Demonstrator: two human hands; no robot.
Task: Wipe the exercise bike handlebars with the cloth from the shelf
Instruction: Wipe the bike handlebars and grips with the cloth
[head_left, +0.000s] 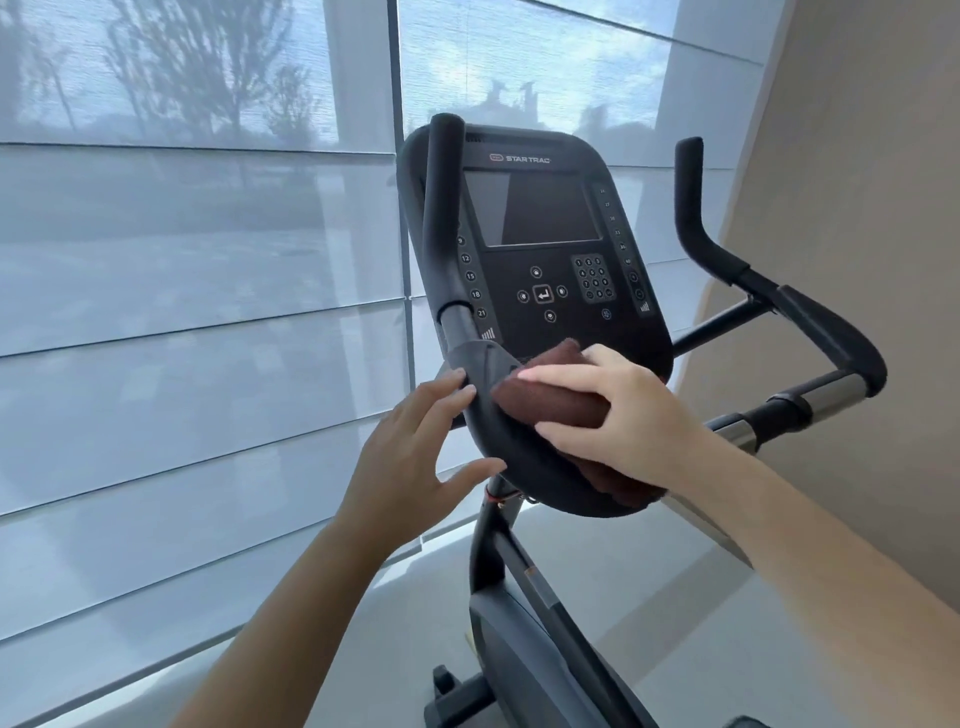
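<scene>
The console (540, 244) of the exercise bike stands in the middle of the view, its dark screen off and the words STAR TRAC printed above it; everything else is placed from it. Just below the console's lower edge, the right hand (618, 410) is clamped on a folded brown cloth (550, 402), fingers laid across the top and thumb underneath; the cloth is pressed onto the curved black handlebars (498, 431) where the padded bar bends below the console, and part of the cloth hangs down behind the bar under the wrist. To the lower left of the console, the left hand (410, 452) is spread with fingers apart and holds nothing; its fingertips touch the outer side of the same curved bar, the thumb reaching toward the bar's underside, just beside the cloth but not on it. The handlebars rise in an upright black grip along the console's left edge; a matching upright grip stands to the console's right, well apart from both hands, and continues down into a padded bend and a bare metal section. Below the console the bike's black post (488, 545) runs down to the grey body; behind the console a sheer blind (197, 312) covers the large window; to the console's right is a beige wall (857, 208).
</scene>
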